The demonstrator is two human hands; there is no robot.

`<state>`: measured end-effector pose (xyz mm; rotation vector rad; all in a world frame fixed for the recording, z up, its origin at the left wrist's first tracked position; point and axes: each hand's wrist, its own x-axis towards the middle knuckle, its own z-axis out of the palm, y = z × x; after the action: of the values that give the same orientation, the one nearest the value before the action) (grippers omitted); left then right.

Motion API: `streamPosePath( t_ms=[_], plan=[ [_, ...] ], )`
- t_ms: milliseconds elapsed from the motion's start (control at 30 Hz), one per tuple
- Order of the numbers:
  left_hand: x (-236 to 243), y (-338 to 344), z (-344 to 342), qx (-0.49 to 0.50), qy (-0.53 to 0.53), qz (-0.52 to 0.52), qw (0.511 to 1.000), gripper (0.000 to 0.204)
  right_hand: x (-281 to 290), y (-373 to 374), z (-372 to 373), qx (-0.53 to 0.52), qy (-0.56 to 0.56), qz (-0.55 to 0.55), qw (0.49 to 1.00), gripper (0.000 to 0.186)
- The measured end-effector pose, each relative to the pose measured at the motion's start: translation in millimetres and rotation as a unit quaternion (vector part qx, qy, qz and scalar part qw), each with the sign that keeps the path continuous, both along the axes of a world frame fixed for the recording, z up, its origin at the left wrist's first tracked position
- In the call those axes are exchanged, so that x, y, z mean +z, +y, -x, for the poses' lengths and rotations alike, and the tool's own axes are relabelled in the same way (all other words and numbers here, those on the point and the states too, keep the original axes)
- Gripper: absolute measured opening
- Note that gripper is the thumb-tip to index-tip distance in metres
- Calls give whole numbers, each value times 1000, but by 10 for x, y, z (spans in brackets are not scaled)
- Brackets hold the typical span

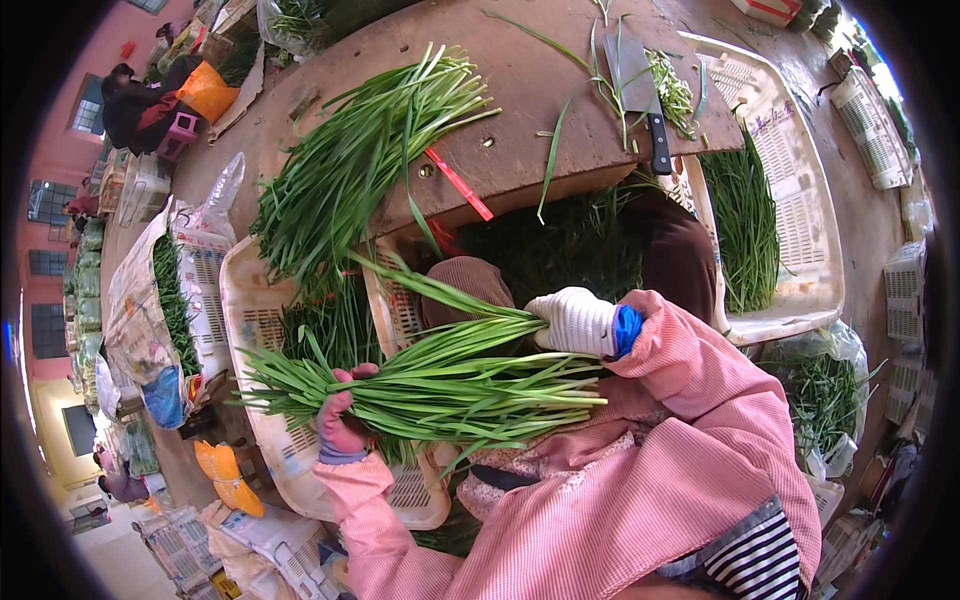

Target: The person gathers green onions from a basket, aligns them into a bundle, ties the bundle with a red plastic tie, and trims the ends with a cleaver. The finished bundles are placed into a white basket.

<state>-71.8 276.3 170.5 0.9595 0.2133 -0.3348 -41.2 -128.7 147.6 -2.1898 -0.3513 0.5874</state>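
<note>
My left hand (345,418), in a pink glove, is closed around a loose bunch of garlic chives (450,395) held across my lap. The green tips point left and the pale cut ends lie to the right. Just above those ends, my right hand (578,318), in a white knitted glove with a blue cuff, grips a thinner strand of garlic chives (450,295) by its pale ends. Its fingertips are partly hidden. On the wooden board ahead rests a larger pile of garlic chives (350,160), beside a red strip (460,185).
A cleaver (632,75) with a black handle lies on the wooden board (500,165) near trimmed stalk ends (670,90). White plastic crates flank me, one at left (265,420) and one at right (800,200), both with greens. A person (150,105) sits at the far left.
</note>
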Motion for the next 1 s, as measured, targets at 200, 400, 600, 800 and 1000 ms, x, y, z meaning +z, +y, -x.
streamPosePath(
  t_ms=[200,400,600,800,1000],
  plan=[
    [-114,-247,181,21,-40,55,997,25,373,-287,-62,23,-50,109,993,25],
    [-64,-413,198,-35,-98,113,988,23,775,-490,-185,26,-87,175,980,27],
    [-52,-744,-62,-29,-140,68,987,27,990,-709,-111,15,-95,268,959,17],
    [-259,-1193,-341,-57,-36,194,979,26,1299,-1017,-2,-82,-172,177,966,15],
    [-283,-1459,-480,-83,-76,268,957,28,1616,-1187,-17,-28,-139,350,926,14]
  ],
)
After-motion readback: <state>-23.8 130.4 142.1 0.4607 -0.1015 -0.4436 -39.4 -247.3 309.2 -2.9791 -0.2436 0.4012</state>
